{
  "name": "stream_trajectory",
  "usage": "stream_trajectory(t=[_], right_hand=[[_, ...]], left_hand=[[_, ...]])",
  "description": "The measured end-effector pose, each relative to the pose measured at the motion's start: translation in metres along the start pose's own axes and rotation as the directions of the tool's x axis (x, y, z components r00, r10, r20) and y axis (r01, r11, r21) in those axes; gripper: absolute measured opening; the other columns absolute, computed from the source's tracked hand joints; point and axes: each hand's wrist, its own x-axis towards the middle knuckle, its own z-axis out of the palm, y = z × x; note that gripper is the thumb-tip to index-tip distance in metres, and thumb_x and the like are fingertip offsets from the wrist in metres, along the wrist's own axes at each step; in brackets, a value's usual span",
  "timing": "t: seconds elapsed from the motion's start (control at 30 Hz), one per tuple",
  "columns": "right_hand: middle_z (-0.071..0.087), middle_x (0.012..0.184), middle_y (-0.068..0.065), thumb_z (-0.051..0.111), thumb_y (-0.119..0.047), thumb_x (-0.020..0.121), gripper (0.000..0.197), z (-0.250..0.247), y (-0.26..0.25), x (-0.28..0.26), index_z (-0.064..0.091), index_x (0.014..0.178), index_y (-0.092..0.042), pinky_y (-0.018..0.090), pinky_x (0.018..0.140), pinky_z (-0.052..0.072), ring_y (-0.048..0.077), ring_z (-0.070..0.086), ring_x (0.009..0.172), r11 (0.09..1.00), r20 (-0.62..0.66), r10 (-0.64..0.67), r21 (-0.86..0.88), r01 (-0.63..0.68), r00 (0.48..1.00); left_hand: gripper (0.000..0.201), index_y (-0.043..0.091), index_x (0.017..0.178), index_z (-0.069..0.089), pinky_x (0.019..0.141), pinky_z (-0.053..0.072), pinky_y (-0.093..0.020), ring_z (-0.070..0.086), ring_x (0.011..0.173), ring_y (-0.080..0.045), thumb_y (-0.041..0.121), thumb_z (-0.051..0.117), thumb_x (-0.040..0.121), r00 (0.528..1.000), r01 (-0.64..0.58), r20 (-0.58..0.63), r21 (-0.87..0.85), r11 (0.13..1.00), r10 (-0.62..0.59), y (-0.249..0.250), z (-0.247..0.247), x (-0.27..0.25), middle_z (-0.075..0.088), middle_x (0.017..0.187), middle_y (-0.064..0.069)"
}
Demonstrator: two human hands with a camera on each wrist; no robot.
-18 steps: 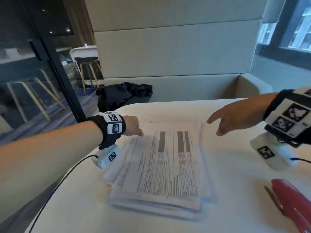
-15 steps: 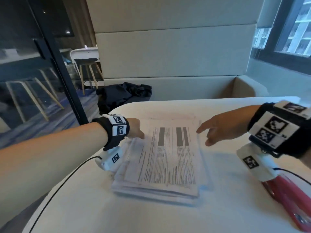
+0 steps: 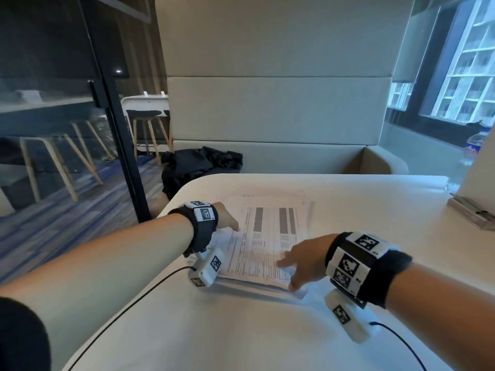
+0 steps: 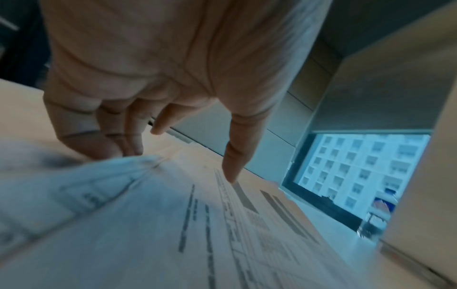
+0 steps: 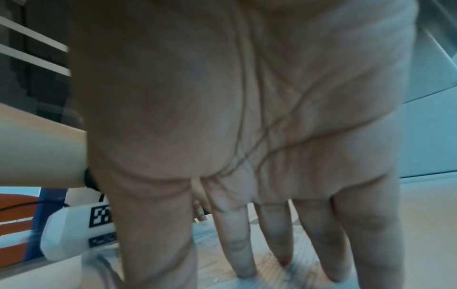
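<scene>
A stack of printed papers (image 3: 267,236) lies on the white table (image 3: 348,210); the top sheet shows tables and grey bars. My left hand (image 3: 227,218) is at the stack's left edge. In the left wrist view its thumb (image 4: 232,172) presses on the top sheet, while the other fingers (image 4: 111,144) reach down over the raised paper edge (image 4: 74,185), their tips hidden. My right hand (image 3: 300,261) lies on the near right corner of the stack. Its fingers (image 5: 237,250) are straight and spread, tips on the paper.
A black bag or jacket (image 3: 198,164) lies on the padded bench behind the table. A clear stand (image 3: 471,212) sits at the table's right edge, and a bottle (image 3: 475,148) stands by the window. A glass partition and the table's rounded edge are to the left.
My right hand has come from the stack's far right edge down onto its near right corner. The left hand stays at the left edge. The red object has left the view.
</scene>
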Motion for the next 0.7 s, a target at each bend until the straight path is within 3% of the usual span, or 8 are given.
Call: stream_trajectory(t=[0.13,0.2,0.3,0.4,0.47,0.6,0.67,0.7], right_hand=[[0.016,0.160,-0.002,0.047,-0.047,0.096,0.067,0.006,-0.003,-0.002,0.016,0.153,-0.033,0.044,0.117,0.016,0.020,0.017,0.147,1.000,0.005,-0.005,-0.016,0.005,1.000],[0.012,0.161,-0.003,0.048,-0.048,0.095,0.068,0.009,-0.001,-0.002,0.014,0.153,-0.034,0.045,0.117,0.013,0.020,0.014,0.147,1.000,0.006,-0.011,0.013,0.011,1.000],[0.022,0.159,-0.005,0.051,-0.049,0.093,0.064,0.010,0.006,-0.003,0.024,0.150,-0.036,0.043,0.117,0.013,0.018,0.020,0.146,0.992,-0.020,-0.009,0.124,0.012,1.000],[0.028,0.157,-0.002,0.055,-0.048,0.092,0.068,0.004,0.025,-0.008,0.028,0.151,-0.028,0.036,0.116,0.017,0.018,0.025,0.143,0.961,-0.182,0.065,0.277,-0.012,0.981],[0.026,0.157,0.005,0.063,-0.044,0.088,0.083,-0.003,0.043,-0.013,0.018,0.153,-0.018,0.034,0.114,0.023,0.022,0.027,0.142,0.907,-0.414,0.199,0.421,-0.007,0.888],[0.021,0.156,0.014,0.075,-0.041,0.078,0.106,-0.021,0.069,-0.035,0.005,0.152,-0.014,0.047,0.112,0.030,0.033,0.028,0.140,0.783,-0.685,0.487,0.617,0.075,0.542],[0.042,0.145,0.013,0.076,-0.040,0.078,0.091,-0.026,0.073,-0.053,0.025,0.148,-0.012,0.044,0.106,0.039,0.031,0.044,0.130,0.765,-0.688,0.485,0.633,0.119,0.540],[0.058,0.126,0.010,0.074,-0.036,0.080,0.065,-0.027,0.072,-0.063,0.048,0.134,-0.012,0.041,0.096,0.046,0.027,0.057,0.114,0.757,-0.685,0.465,0.636,0.150,0.561]], left_hand=[[0.064,-0.003,0.134,0.046,0.086,0.045,-0.031,0.056,0.108,-0.032,0.027,0.072,0.084,0.997,0.000,-0.075,-0.103,0.995,-0.007,-0.005,0.002,-0.001,0.056,0.118,-0.014],[0.038,0.001,0.118,0.057,0.082,0.044,-0.031,0.058,0.103,-0.031,0.018,0.069,0.086,0.988,-0.103,-0.129,-0.133,0.986,0.086,-0.003,0.002,-0.004,0.059,0.115,-0.014],[0.018,0.008,0.089,0.047,0.070,0.036,-0.028,0.048,0.081,-0.024,0.012,0.064,0.088,0.948,-0.263,-0.213,-0.113,0.958,0.235,0.002,-0.001,-0.015,0.053,0.094,-0.012],[0.010,0.008,0.091,0.050,0.068,0.036,-0.028,0.053,0.085,-0.027,0.011,0.060,0.090,0.879,-0.409,-0.303,-0.079,0.909,0.368,0.009,-0.008,-0.035,0.056,0.094,-0.012],[0.017,0.011,0.108,0.058,0.075,0.040,-0.028,0.057,0.097,-0.026,0.010,0.059,0.092,0.844,-0.475,-0.339,-0.116,0.873,0.415,0.013,-0.017,-0.050,0.060,0.103,-0.006],[0.016,0.019,0.098,0.066,0.084,0.049,-0.034,0.062,0.094,-0.023,0.006,0.064,0.088,0.823,-0.540,-0.337,-0.220,0.812,0.457,0.015,-0.038,-0.071,0.067,0.099,-0.002],[0.009,0.006,0.095,0.067,0.073,0.046,-0.030,0.058,0.086,-0.022,0.004,0.063,0.088,0.812,-0.547,-0.324,-0.136,0.826,0.485,0.018,-0.049,-0.082,0.065,0.093,-0.006],[0.008,0.005,0.095,0.066,0.070,0.043,-0.029,0.057,0.083,-0.021,0.005,0.062,0.088,0.803,-0.553,-0.320,-0.085,0.829,0.503,0.021,-0.055,-0.088,0.064,0.090,-0.006]])
